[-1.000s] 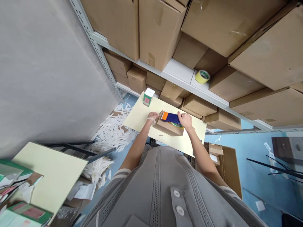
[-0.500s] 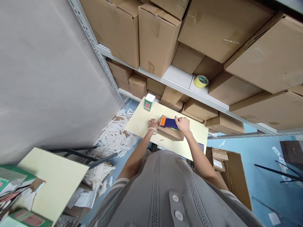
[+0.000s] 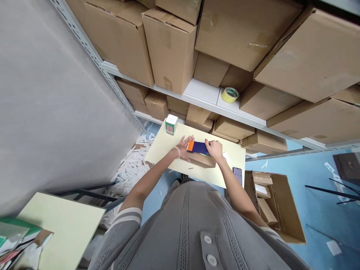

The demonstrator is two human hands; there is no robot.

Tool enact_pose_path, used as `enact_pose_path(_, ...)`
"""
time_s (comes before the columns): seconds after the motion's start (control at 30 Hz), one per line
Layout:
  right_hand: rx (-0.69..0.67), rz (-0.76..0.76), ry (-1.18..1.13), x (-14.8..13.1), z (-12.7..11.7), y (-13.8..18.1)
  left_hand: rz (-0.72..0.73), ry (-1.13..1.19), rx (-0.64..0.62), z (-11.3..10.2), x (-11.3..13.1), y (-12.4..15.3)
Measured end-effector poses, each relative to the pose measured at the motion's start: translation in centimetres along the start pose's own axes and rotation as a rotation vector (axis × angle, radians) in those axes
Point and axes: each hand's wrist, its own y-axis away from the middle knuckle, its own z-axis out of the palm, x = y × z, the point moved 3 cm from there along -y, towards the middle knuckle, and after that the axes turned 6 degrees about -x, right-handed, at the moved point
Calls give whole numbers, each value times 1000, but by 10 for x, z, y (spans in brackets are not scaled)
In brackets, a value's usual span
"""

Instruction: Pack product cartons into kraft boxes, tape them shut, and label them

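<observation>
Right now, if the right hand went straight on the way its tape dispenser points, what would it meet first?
With the tape dispenser leading, the right hand would probably first meet the spread left hand beside the orange tip; any gap is unclear.

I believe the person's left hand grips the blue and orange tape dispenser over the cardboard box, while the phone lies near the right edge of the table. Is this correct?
Not quite: the head view shows the right hand gripping the blue and orange tape dispenser over the cardboard box. The phone does lie near the table's right edge.
</observation>
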Motion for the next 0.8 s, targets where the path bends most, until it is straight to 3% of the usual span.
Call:
enact_pose_path(0.3, -19, 0, -9, -4, -6, -3, -10, -6, 61, 7, 3, -3)
enact_pose_path(0.43, 4, -22, 0, 11, -14, 3, -42, -72, 30, 4, 1, -2)
enact_pose_path(0.53, 36, 38, -3, 52, -25, 15, -58, -113, 8, 1, -2, 1)
enact_pose_path(0.67, 67, 137, 73, 138, -35, 42, -60, -152, 8, -1, -2, 2)
enact_pose_path(0.8, 42, 219, 172, 207, -24, 69, -54, -177, -10, 1, 3, -4)
